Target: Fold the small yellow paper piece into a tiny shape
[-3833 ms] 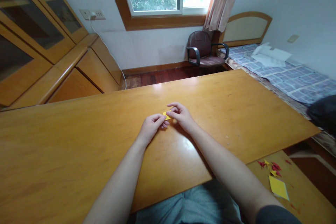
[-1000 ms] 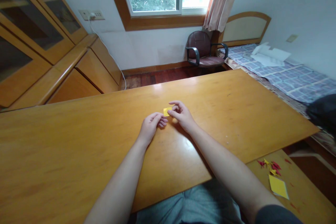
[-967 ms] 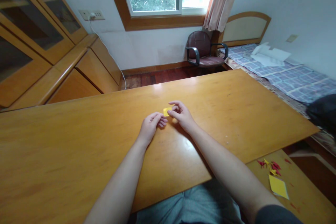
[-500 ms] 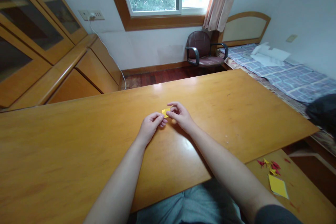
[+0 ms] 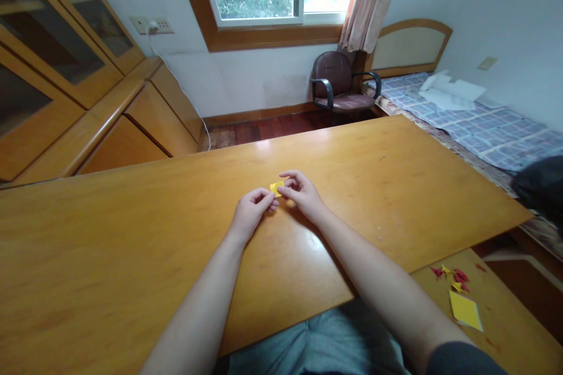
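A small yellow piece of paper (image 5: pixel 275 188) is held between my two hands, a little above the wooden table (image 5: pixel 132 246). My left hand (image 5: pixel 255 208) pinches its lower left edge between thumb and fingers. On the other side, my right hand (image 5: pixel 301 192) grips the paper's right part with the thumb in front, its index finger raised and curved above. The fingertips cover some of the paper, so its folds are hard to make out.
At lower right, a lower wooden surface (image 5: pixel 519 328) carries a stack of yellow paper squares (image 5: pixel 466 310) and several small red and yellow folded paper pieces (image 5: pixel 455 278). Beyond the table stand an office chair (image 5: pixel 336 82) and a bed (image 5: pixel 484 120); a cabinet (image 5: pixel 105 111) is at left.
A second ago the paper sat slightly higher and right, with my left fingers at its lower corner. It has since shifted down-left, and my left thumb now presses on its edge.
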Demonstrator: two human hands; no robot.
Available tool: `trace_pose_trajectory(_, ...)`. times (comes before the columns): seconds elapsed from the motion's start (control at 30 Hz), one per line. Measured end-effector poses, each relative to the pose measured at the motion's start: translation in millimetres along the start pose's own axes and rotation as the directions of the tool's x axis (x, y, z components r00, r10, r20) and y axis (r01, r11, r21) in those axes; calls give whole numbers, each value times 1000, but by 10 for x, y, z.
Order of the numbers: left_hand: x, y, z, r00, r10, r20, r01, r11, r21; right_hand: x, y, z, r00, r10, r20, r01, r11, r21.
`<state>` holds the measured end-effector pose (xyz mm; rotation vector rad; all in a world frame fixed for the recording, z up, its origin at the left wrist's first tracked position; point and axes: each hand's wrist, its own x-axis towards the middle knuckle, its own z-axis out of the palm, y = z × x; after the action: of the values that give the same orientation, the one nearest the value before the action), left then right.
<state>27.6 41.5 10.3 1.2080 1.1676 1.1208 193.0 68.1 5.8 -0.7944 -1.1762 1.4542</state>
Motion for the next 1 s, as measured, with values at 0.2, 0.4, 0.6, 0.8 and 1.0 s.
trace_pose_trajectory(0.2,-4,7,6,999,28,24,-30,996,84,11,8,11,1000,21,16,-21,1000,-18)
trace_pose_trajectory(0.4,-13,29,13,998,35,53,-43,987,155,7,3,14,1000,18,-16,-18,1000,-12)
trace_pose_trajectory(0.6,-10,18,17,998,14,60,-24,986,166,6,4,11,999,-9,-35,9,1000,-5)
trace_pose_trajectory(0.8,-25,27,39,998,18,66,-29,986,166,2,3,12,999,-10,-40,11,1000,23)
trace_pose_trajectory(1.0,-29,-13,27,998,41,56,-50,981,187,-5,-6,10,999,7,-35,-6,1000,31)
